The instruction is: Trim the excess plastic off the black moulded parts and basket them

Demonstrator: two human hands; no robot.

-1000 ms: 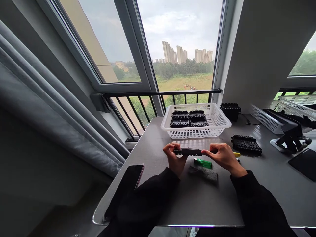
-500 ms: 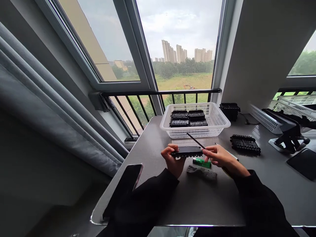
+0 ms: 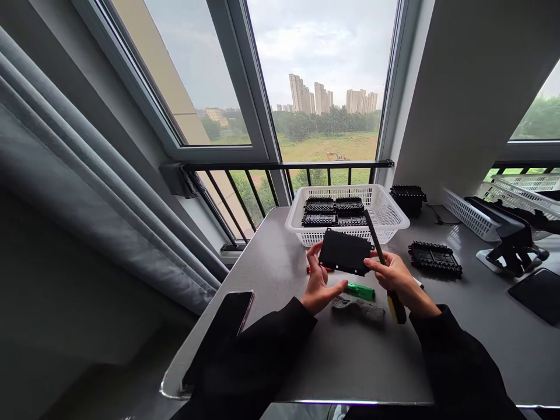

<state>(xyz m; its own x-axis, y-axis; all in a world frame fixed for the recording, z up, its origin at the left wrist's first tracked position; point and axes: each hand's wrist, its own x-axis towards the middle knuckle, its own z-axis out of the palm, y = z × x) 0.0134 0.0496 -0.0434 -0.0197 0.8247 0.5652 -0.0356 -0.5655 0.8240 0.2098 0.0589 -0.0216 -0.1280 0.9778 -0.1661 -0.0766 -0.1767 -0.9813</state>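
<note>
A flat black plastic plate (image 3: 345, 252) is held upright above the grey table (image 3: 280, 274), its smooth face toward me. My left hand (image 3: 318, 283) grips its left edge, thumb spread below. My right hand (image 3: 394, 274) pinches its right edge and also holds a screwdriver (image 3: 385, 265), whose yellow-and-black handle points toward me and whose dark shaft points up toward the basket. A green lighter (image 3: 359, 290) and a grey rag (image 3: 359, 306) lie on the table just under my hands.
A white basket (image 3: 394, 213) with several black plates stands behind my hands. Another black plate (image 3: 435, 259) lies to the right, a black part (image 3: 408, 196) behind it. A phone (image 3: 223, 326) rests at the left edge. A tablet stand (image 3: 511, 239) and more baskets sit far right.
The black plate has been tipped up from flat and edge-on to upright, and raised toward the basket. The screwdriver in my right hand has swung more upright.
</note>
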